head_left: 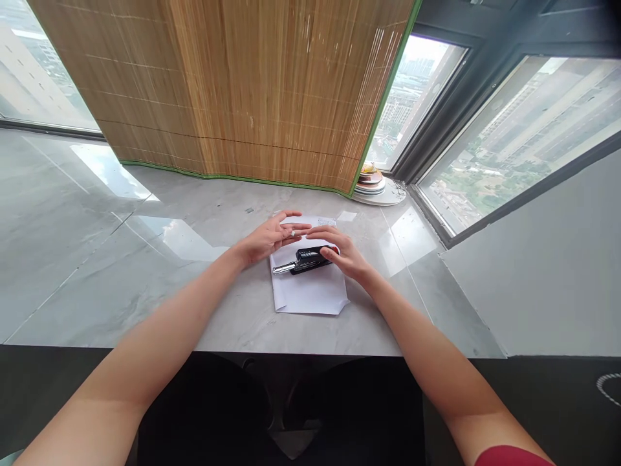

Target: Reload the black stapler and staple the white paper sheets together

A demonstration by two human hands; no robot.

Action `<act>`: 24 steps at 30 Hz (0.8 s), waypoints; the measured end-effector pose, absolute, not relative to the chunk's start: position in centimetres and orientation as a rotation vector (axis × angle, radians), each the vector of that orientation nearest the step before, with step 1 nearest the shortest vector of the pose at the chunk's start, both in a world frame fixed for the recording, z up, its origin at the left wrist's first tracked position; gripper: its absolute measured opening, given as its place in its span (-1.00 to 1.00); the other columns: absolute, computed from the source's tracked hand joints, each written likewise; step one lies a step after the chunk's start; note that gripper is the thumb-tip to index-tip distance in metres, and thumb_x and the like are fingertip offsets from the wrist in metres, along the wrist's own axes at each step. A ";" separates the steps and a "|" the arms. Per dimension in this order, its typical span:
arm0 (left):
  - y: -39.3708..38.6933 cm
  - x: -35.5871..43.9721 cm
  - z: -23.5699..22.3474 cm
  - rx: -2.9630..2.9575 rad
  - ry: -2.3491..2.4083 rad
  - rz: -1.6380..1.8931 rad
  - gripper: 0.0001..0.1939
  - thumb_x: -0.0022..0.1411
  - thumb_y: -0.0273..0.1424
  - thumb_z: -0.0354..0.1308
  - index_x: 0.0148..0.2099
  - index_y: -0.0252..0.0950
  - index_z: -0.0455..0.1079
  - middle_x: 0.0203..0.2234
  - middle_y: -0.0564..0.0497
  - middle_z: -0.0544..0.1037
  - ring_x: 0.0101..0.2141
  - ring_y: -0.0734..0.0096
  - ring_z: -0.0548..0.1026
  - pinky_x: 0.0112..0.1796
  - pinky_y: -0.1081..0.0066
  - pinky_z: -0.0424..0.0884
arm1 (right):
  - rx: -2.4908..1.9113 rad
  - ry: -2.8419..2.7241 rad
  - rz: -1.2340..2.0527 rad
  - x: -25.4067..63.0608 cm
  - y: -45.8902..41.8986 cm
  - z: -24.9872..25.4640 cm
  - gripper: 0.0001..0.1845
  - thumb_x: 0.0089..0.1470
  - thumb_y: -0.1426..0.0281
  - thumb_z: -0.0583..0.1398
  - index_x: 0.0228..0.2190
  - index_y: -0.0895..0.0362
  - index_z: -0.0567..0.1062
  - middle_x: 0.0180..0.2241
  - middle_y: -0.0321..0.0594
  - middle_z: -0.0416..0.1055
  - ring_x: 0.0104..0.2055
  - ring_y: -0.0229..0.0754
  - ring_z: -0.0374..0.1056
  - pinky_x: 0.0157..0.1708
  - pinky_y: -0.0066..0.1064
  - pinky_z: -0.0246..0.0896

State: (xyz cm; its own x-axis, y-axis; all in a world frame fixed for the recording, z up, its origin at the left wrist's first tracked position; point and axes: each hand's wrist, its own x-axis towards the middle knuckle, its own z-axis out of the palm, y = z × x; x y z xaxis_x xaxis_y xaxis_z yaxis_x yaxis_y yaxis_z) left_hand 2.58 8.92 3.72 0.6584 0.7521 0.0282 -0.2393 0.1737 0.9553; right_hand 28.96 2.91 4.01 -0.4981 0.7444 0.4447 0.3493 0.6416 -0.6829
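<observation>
The left hand's (268, 238) fingers are extended, released. The stapler (306, 259) lies on paper (310, 298) below the right hand's (345, 250) fingers; their grasp cannot be confirmed. Apparent step: handling the stapler; any lift requires closing these fingers.

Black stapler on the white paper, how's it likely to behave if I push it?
The black stapler probably stays stiff, given its solid-looking body and metal rail. Lying long and low, it seems unlikely to roll. It might drag the white paper along, since that sheet lies beneath it and looks thin, with a bent corner.
</observation>
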 end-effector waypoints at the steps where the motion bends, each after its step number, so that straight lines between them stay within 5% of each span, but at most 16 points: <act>1: 8.8 2.7 3.7 1.252 0.506 0.732 -0.32 0.35 -0.26 0.47 0.39 -0.13 0.29 0.31 -0.27 0.57 0.30 0.05 0.56 0.40 0.00 0.34 | -0.828 -2.100 0.632 28.7 2.7 4.2 -0.44 0.49 -0.10 0.08 0.18 -0.08 0.64 0.29 -0.13 0.53 0.37 0.11 0.36 0.42 0.09 0.17; 4: 8.6 3.0 3.6 1.363 0.479 0.686 -0.19 0.27 -0.14 0.55 0.42 -0.12 0.28 0.37 -0.31 0.50 0.23 -0.01 0.61 0.27 0.04 0.47 | -0.810 -2.171 0.586 28.0 2.4 4.5 -0.37 0.52 -0.14 -0.05 0.23 -0.16 0.61 0.35 -0.20 0.47 0.43 0.11 0.30 0.46 0.13 0.11; 10: 8.9 2.9 3.4 1.418 0.499 0.771 -0.22 0.20 -0.14 0.59 0.33 -0.13 0.34 0.36 -0.30 0.49 0.19 0.02 0.63 0.18 0.11 0.52 | -0.808 -2.212 0.572 27.9 2.6 4.0 -0.47 0.54 -0.03 0.03 0.31 -0.22 0.56 0.28 -0.25 0.56 0.38 0.10 0.32 0.44 0.14 0.17; 20: 9.3 3.0 3.4 1.412 0.606 0.877 -0.23 0.09 -0.04 0.63 0.20 -0.19 0.39 0.24 -0.27 0.59 0.08 0.05 0.65 0.08 0.12 0.55 | -0.826 -2.262 0.552 27.9 2.4 4.3 -0.49 0.56 0.01 0.00 0.20 -0.18 0.64 0.47 -0.30 0.35 0.46 0.10 0.24 0.47 0.18 0.12; 24: 9.2 3.1 3.2 1.428 0.591 0.850 -0.22 0.10 -0.02 0.62 0.21 -0.19 0.39 0.22 -0.27 0.59 0.05 0.06 0.66 0.06 0.14 0.56 | -0.790 -2.268 0.557 27.9 2.3 4.4 -0.51 0.56 0.04 0.01 0.17 -0.18 0.66 0.39 -0.28 0.45 0.43 0.10 0.26 0.46 0.18 0.12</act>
State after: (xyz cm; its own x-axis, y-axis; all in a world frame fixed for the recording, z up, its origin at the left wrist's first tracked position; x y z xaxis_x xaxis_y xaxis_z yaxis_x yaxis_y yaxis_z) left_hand 3.13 9.17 3.15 0.5893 0.7963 0.1362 -0.1494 -0.0582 0.9871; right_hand 27.86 2.31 4.39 -0.5973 0.6664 0.4463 0.3836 0.7261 -0.5707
